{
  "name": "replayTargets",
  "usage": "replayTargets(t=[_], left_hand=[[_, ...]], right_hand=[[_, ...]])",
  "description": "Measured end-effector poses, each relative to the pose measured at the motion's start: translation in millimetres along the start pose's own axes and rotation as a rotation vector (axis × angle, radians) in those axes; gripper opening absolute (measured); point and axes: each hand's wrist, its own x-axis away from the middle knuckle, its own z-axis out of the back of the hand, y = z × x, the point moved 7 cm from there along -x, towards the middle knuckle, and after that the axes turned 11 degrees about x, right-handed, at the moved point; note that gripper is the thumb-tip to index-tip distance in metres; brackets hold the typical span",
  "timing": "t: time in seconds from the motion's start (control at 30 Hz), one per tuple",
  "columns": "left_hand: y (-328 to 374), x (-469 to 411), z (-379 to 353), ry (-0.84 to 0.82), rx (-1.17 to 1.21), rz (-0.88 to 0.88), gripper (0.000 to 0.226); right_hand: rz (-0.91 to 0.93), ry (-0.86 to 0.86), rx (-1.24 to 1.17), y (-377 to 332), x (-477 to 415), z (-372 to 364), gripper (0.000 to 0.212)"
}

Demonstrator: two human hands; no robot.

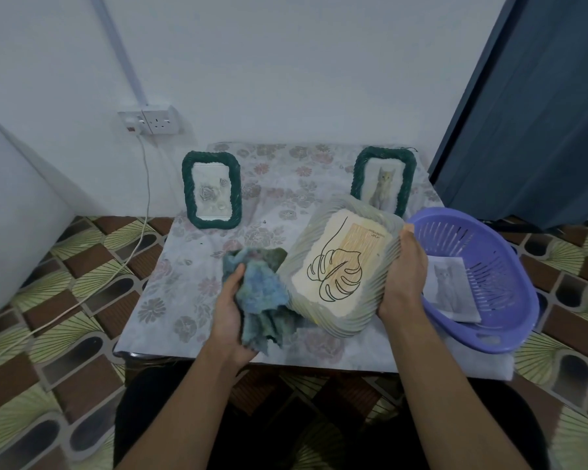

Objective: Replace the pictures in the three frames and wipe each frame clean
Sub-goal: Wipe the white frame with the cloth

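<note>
Left hand [230, 312] grips a bunched blue-green cloth [263, 293], pressed against the left edge of the pale woven frame [340, 266]. Right hand [403, 271] clasps that frame's right side, tilting it above the table [170, 293]; a leaf drawing shows inside. Two green frames stand at the back: roses [212, 189] left, cat [383, 180] right. A cat photo [450, 288] lies in the purple basket [503, 276] beside the right hand.
</note>
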Motion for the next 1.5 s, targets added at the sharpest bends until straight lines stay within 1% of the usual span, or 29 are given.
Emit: replayTargets(t=[0.07,0.17,0.23,0.3,0.37,0.43,0.53,0.67,0.73,0.83,0.93,1.03,1.1,1.2,1.3,1.4,1.5], left_hand=[[3.0,-0.3,2.4,-0.058,0.067,-0.016,0.059],[4.7,1.8,-1.8,-0.111,0.073,-0.016,0.061],[3.3,4.3,-8.9,-0.134,0.052,-0.003,0.061],[-1.0,4.9,-13.5,-0.141,0.016,0.013,0.061],[-7.7,3.3,-14.3,-0.139,-0.045,0.034,0.06],[-16.0,3.8,-17.0,-0.13,-0.158,0.043,0.057],[-23.7,7.3,-29.1,-0.097,-0.335,0.01,0.047],[-21.1,4.2,-38.8,-0.065,-0.442,-0.172,0.031],[-19.3,3.2,-40.3,-0.047,-0.47,-0.232,0.026],[-14.9,1.5,-40.1,-0.011,-0.492,-0.31,0.027],[-6.2,1.6,-43.0,0.032,-0.504,-0.428,0.025],[0.4,1.9,-44.0,0.079,-0.504,-0.5,0.019],[0.4,2.0,-44.4,0.074,-0.511,-0.488,0.018],[-5.9,2.2,-45.4,-0.02,-0.513,-0.382,0.019],[-14.5,6.3,-46.2,-0.083,-0.492,-0.291,0.012],[-17.0,10.4,-48.2,-0.05,-0.456,-0.281,0.01],[-13.7,9.3,-48.4,0.047,-0.395,-0.315,0.013]], right_hand=[[0.006,0.015,-0.041,-1.6,0.5,1.3,0.038],[-0.007,0.054,-0.098,-2.7,1.3,3.1,0.038],[-0.019,0.094,-0.127,-1.3,-0.2,5.2,0.046],[-0.026,0.129,-0.154,1.0,-2.1,6.8,0.049],[-0.004,0.146,-0.179,2.2,-3.8,7.2,0.047],[0.029,0.141,-0.194,0.9,-4.5,5.4,0.042],[0.054,0.143,-0.206,3.0,-5.0,2.5,0.037],[0.028,0.134,-0.227,11.4,-4.4,-2.5,0.04],[0.011,0.083,-0.273,14.8,-4.0,-6.6,0.043],[0.028,-0.081,-0.315,19.2,2.3,-20.6,0.044],[0.016,-0.218,-0.268,31.6,13.6,-34.6,0.059],[-0.022,-0.245,-0.236,42.1,21.6,-39.6,0.06],[-0.041,-0.234,-0.267,42.8,23.5,-39.0,0.058],[-0.072,-0.197,-0.292,41.1,20.9,-36.6,0.052],[-0.092,-0.183,-0.308,37.7,15.4,-33.0,0.047],[-0.127,-0.207,-0.302,39.2,16.4,-33.0,0.046],[-0.139,-0.241,-0.286,43.2,20.2,-37.3,0.053]])
